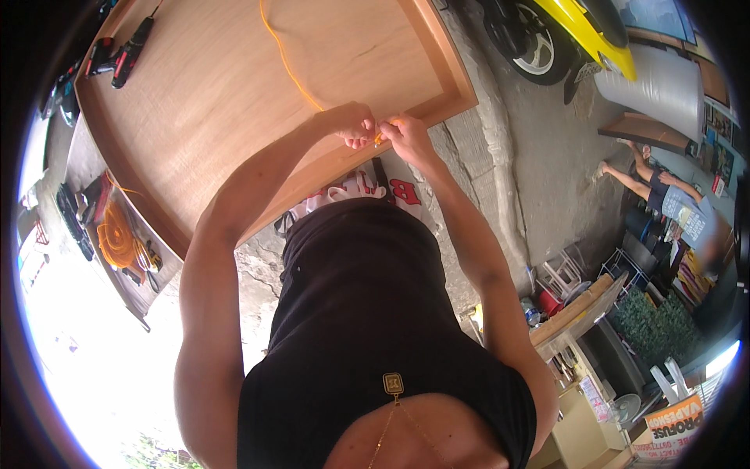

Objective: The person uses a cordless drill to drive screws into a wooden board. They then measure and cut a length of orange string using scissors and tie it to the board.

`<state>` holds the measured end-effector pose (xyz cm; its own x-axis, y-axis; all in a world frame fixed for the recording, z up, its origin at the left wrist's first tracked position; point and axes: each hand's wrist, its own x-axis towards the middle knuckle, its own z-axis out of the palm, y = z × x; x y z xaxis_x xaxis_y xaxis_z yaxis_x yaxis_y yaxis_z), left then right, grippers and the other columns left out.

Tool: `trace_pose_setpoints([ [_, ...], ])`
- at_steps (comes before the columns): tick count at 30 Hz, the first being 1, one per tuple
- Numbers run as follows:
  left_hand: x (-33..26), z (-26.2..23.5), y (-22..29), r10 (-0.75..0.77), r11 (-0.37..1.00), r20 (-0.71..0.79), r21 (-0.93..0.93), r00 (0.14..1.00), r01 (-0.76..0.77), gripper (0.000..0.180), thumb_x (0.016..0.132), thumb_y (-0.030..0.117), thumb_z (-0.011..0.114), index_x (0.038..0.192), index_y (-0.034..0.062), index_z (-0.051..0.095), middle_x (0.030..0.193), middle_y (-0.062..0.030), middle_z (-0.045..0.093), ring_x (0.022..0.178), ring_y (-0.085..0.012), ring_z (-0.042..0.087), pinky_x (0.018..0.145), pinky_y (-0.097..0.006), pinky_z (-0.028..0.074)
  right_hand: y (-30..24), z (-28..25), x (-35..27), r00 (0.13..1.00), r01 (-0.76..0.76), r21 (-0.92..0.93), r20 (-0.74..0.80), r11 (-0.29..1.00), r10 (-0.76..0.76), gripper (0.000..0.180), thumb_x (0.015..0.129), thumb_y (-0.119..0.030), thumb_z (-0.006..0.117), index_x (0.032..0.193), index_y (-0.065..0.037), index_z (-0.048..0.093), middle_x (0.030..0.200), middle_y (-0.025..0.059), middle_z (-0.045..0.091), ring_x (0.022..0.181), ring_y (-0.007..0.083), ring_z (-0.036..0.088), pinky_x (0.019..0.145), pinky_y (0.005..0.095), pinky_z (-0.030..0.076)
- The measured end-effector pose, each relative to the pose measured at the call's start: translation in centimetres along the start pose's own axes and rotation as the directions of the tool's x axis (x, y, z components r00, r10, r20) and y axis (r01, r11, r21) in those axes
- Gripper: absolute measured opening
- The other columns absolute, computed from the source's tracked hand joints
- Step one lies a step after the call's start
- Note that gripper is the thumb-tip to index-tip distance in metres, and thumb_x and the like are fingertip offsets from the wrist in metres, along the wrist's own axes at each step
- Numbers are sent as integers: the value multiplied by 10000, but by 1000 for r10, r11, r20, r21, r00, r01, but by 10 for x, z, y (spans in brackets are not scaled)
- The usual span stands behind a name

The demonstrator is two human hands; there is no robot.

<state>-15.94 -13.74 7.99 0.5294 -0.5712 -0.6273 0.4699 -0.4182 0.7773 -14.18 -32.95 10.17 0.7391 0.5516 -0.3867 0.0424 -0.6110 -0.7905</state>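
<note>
Both my hands are close together above the near edge of a wooden panel [211, 70] with a raised frame. An orange cord [286, 62] runs over the panel from the far edge and passes behind my left hand [355, 125], whose fingers are curled closed on it. Just to the right, my right hand [408, 141] pinches the cord's end between thumb and fingers. A small bright tip shows below that end. The exact grip of the left fingertips is partly hidden.
Two cordless drills [134, 53] lie on the panel's far left. A coil of orange cord [117, 236] rests on a board at the left. A yellow motorbike [582, 31] stands far right, and another person [683, 207] sits at the right.
</note>
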Motion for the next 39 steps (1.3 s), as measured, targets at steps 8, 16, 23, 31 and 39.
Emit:
trace_pose_setpoints([
  [8,4,26,-13,416,854,-359,469,835,-224,89,730,148,638,757,77,685,659,-93,636,607,-259,627,594,-341,520,0,-2,-1,997,74,28,-11,997,-74,222,867,-203,560,795,-18,661,689,177,619,704,386,571,817,428,446],
  [16,-2,44,-23,719,693,-438,514,540,-506,77,729,44,631,796,62,666,708,-85,600,654,-279,590,591,-398,485,-3,-4,-2,991,118,-23,-55,993,-119,215,875,-189,565,809,-6,655,698,155,617,678,355,585,966,430,395],
  [23,0,51,-28,701,713,-516,474,493,-517,110,713,6,649,813,48,667,770,-92,630,708,-287,596,619,-377,487,-10,8,-19,933,139,-114,-317,984,-169,227,915,-223,550,912,-13,635,643,96,607,624,262,578,1053,482,276],
  [31,5,55,-31,643,746,-607,357,468,-562,99,707,4,638,774,75,652,700,-63,588,648,-241,578,561,-355,465,-23,21,-31,899,11,363,-411,932,150,255,907,-214,605,1005,21,626,679,91,633,643,168,596,682,315,469],
  [39,7,64,-35,579,771,-697,299,424,-562,111,705,1,662,793,68,645,719,-55,600,646,-235,586,554,-344,470,-13,18,-25,877,-8,-74,-479,997,-29,157,861,-195,644,933,-69,702,711,54,608,752,171,558,730,342,395],
])
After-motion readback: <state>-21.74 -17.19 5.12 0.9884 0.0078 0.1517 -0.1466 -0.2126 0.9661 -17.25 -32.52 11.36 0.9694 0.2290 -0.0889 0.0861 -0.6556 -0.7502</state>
